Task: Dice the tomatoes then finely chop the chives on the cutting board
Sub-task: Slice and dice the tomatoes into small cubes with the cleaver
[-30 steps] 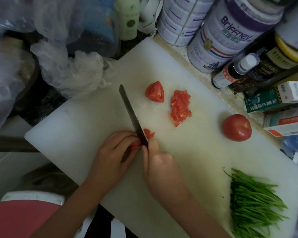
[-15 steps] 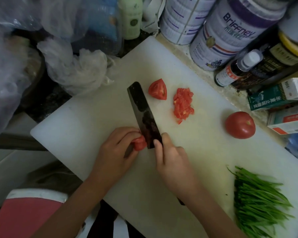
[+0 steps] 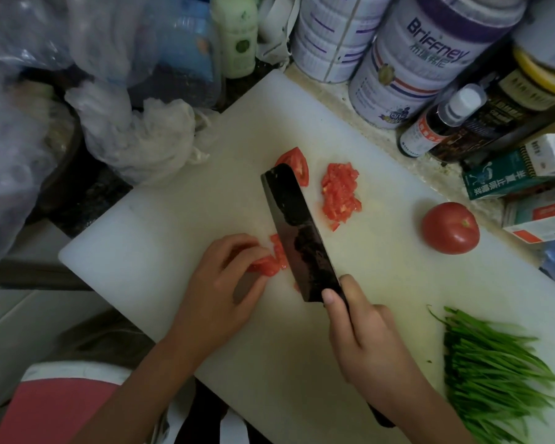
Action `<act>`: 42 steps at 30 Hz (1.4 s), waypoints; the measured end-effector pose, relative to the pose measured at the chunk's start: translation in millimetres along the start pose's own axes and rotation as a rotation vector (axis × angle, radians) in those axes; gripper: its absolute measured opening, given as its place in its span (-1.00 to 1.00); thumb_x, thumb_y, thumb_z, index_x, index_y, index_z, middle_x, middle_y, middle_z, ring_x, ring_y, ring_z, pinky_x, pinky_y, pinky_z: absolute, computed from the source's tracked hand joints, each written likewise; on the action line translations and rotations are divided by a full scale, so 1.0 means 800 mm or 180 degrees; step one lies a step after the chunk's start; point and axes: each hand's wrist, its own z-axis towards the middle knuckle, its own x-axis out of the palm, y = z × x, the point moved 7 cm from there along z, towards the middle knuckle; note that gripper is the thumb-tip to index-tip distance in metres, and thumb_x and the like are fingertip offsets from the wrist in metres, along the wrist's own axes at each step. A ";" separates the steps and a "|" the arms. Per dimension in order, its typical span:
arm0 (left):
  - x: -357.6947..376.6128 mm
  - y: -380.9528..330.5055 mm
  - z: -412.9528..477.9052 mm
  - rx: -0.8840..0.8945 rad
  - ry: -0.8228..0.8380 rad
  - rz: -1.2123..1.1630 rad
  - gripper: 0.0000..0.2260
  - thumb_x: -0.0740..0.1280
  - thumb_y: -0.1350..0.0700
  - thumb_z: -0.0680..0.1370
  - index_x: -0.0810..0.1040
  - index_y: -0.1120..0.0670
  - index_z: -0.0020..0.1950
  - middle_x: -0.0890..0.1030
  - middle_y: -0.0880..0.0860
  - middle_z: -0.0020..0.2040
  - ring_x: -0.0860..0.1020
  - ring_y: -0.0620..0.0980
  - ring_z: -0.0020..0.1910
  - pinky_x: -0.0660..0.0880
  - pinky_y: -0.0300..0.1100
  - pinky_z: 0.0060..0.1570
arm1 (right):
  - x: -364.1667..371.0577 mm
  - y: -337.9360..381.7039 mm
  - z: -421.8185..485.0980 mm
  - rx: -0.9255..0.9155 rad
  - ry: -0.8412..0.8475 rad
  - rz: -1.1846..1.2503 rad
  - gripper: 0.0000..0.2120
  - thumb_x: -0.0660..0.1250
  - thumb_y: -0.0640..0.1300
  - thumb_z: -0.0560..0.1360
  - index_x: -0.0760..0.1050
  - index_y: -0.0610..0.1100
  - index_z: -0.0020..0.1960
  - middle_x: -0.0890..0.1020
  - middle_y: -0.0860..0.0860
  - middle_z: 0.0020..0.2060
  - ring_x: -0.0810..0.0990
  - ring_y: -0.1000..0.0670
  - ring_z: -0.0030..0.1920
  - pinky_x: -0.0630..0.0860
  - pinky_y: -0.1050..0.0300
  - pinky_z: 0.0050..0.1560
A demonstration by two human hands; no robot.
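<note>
step: I'm dicing tomato; by my read I'm partway through the first one and the chives are waiting uncut.
left hand [image 3: 218,290]: I'm pinching a cut tomato piece [image 3: 266,265] with curled fingertips and holding it down on the white cutting board [image 3: 161,238], centre of frame.
right hand [image 3: 366,341]: I'm wrapping it round the dark handle of the cleaver [image 3: 298,232], with one fingertip pressing at the heel of the blade.
blade: it's leaning over with its flat face showing, lying just right of the pinched piece. I can't tell whether the edge is touching the board.
done pile: diced tomato [image 3: 340,193] is sitting upper centre, right of the blade.
queued: a tomato wedge [image 3: 302,168] is lying at the blade tip, and a whole tomato [image 3: 450,227] is sitting well apart at right.
chives [image 3: 494,373]: they're lying in a bundle at lower right.
next: I'm judging the blade needs squaring upright, then crosscutting the held piece, with my left fingertips tucking back from the edge.
</note>
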 end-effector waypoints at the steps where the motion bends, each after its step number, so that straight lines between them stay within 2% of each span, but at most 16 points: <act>1: 0.000 -0.002 0.000 0.0041 0.0000 0.0054 -0.75 0.31 0.07 0.57 0.63 0.19 0.14 0.54 0.14 0.18 0.53 0.10 0.15 0.51 -0.03 0.16 | 0.001 0.000 -0.002 -0.0001 0.0018 0.0002 -0.75 -0.02 0.26 0.48 0.28 0.12 -0.06 0.40 -0.01 -0.52 0.41 0.00 -0.41 0.30 0.18 -0.38; 6: 0.006 -0.015 0.002 0.0325 -0.0006 0.0501 -0.82 0.32 0.14 0.57 0.67 0.15 0.08 0.55 0.21 0.24 0.57 0.14 0.10 0.57 0.04 0.01 | 0.008 -0.003 -0.008 -0.0006 0.0016 -0.0060 -0.75 -0.02 0.24 0.49 0.28 0.09 -0.08 0.38 -0.05 -0.53 0.40 0.00 -0.45 0.31 0.08 -0.46; 9: 0.010 -0.020 0.007 0.0427 0.0039 0.0663 -0.84 0.32 0.16 0.56 0.68 0.15 0.04 0.56 0.21 0.23 0.56 0.11 0.07 0.55 0.05 -0.05 | 0.014 -0.003 -0.011 0.0038 0.0067 -0.0082 -0.82 0.01 0.17 0.52 0.26 0.10 -0.12 0.42 -0.12 -0.50 0.42 -0.03 -0.33 0.30 0.07 -0.39; 12: 0.005 -0.017 0.008 0.0251 0.0004 0.0481 -0.86 0.31 0.20 0.55 0.65 0.18 0.02 0.55 0.19 0.22 0.58 0.06 0.07 0.58 0.00 -0.02 | 0.016 -0.003 -0.015 0.0074 0.0061 -0.0027 -0.80 -0.01 0.19 0.48 0.26 0.09 -0.12 0.43 -0.10 -0.49 0.43 0.01 -0.24 0.33 0.09 -0.32; 15: -0.005 -0.011 0.008 0.0049 -0.0128 0.0253 -0.84 0.27 0.19 0.55 0.62 0.21 0.01 0.53 0.16 0.21 0.57 0.02 0.13 0.54 -0.18 0.10 | 0.019 -0.008 -0.019 0.0265 0.0176 -0.0010 -0.75 -0.07 0.28 0.43 0.23 0.17 -0.08 0.43 -0.03 -0.44 0.41 0.10 -0.18 0.37 0.19 -0.23; 20: -0.005 -0.002 0.005 -0.0081 -0.0105 0.0148 -0.82 0.26 0.18 0.54 0.60 0.21 0.04 0.53 0.16 0.19 0.54 0.03 0.16 0.50 -0.23 0.16 | 0.020 0.002 -0.010 0.0165 0.0237 0.0052 -0.70 -0.07 0.25 0.46 0.26 0.07 -0.05 0.42 -0.03 -0.46 0.41 0.06 -0.21 0.35 0.18 -0.29; 23: -0.003 -0.003 0.003 -0.0097 -0.0045 0.0139 -0.78 0.29 0.13 0.53 0.59 0.22 0.08 0.52 0.16 0.20 0.53 0.05 0.19 0.50 -0.19 0.18 | 0.022 0.009 -0.005 -0.0018 0.0166 0.0015 -0.69 -0.05 0.25 0.48 0.28 0.04 -0.06 0.39 0.02 -0.52 0.42 0.02 -0.37 0.24 0.23 -0.47; 25: -0.001 -0.006 0.004 -0.0064 0.0016 0.0269 -0.75 0.30 0.07 0.55 0.60 0.21 0.10 0.52 0.15 0.21 0.53 0.05 0.19 0.51 -0.21 0.13 | 0.022 0.012 -0.003 -0.0061 0.0121 0.0036 -0.71 -0.02 0.22 0.49 0.28 0.03 -0.07 0.41 0.08 -0.50 0.40 0.01 -0.44 0.18 0.27 -0.51; 28: 0.001 -0.010 0.007 0.0084 0.0062 0.0598 -0.72 0.28 0.02 0.58 0.62 0.22 0.08 0.53 0.17 0.20 0.56 0.08 0.15 0.55 -0.19 0.04 | 0.022 0.016 0.000 -0.0061 0.0127 0.0044 -0.71 -0.02 0.21 0.49 0.28 0.01 -0.09 0.42 0.09 -0.48 0.41 0.00 -0.40 0.23 0.20 -0.47; 31: 0.000 -0.013 0.011 0.0239 0.0028 0.0845 -0.72 0.28 0.03 0.58 0.63 0.24 0.02 0.57 0.19 0.14 0.56 0.08 0.12 0.50 -0.24 0.03 | 0.019 0.017 0.003 -0.0070 0.0142 0.0072 -0.72 -0.01 0.20 0.50 0.29 0.01 -0.09 0.41 0.08 -0.50 0.37 0.00 -0.48 0.18 0.20 -0.51; 35: -0.003 -0.013 0.014 0.0306 0.0005 0.0820 -0.77 0.30 0.07 0.58 0.63 0.22 -0.02 0.61 0.16 0.09 0.57 0.04 0.06 0.50 -0.23 0.02 | 0.016 0.016 0.003 -0.0064 0.0144 0.0154 -0.75 0.02 0.18 0.51 0.30 0.02 -0.10 0.41 0.05 -0.50 0.36 0.00 -0.52 0.19 0.20 -0.52; 42: -0.005 -0.005 0.013 0.0408 0.0065 0.0526 -0.84 0.32 0.16 0.58 0.55 0.12 0.15 0.63 0.09 0.08 0.56 -0.04 0.05 0.50 -0.23 0.07 | 0.015 0.016 0.002 -0.0048 0.0124 0.0138 -0.71 -0.04 0.25 0.48 0.27 0.05 -0.11 0.46 -0.01 -0.38 0.42 -0.04 -0.39 0.32 0.02 -0.40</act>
